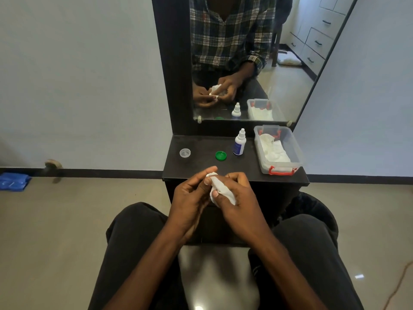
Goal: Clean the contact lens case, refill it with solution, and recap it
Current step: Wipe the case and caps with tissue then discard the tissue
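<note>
Left arm: reaches forward from lower centre, over the lap, wrist raised just before the front edge of the dark table point(194, 162).
Left hand point(190, 193): palm turned inward toward the right hand, fingers curled narrow, index finger stretched forward past the others; pinches something small and white at the fingertips, mostly hidden, cannot tell for certain whether the contact lens case.
Right arm: comes in from lower right, crossing toward centre, meets the left hand above the table's near edge.
Right hand point(239, 193): knuckles up, fingers curled tight round a crumpled white tissue point(222, 191), thumb pressed on its lower side; tissue pushed against the item in the left hand.
Green cap point(221, 155): lies flat on the table, just left of the solution bottle point(239, 143).
Clear cap point(185, 152): lies open side up near the table's left edge, well apart from the green one.
Solution bottle: upright, white with blue label, nozzle tip on.
Clear plastic box point(290, 157): right side of table, red latches, white tissues inside.
Mirror point(279, 86): behind the table, reflects both hands and the tissue.
</note>
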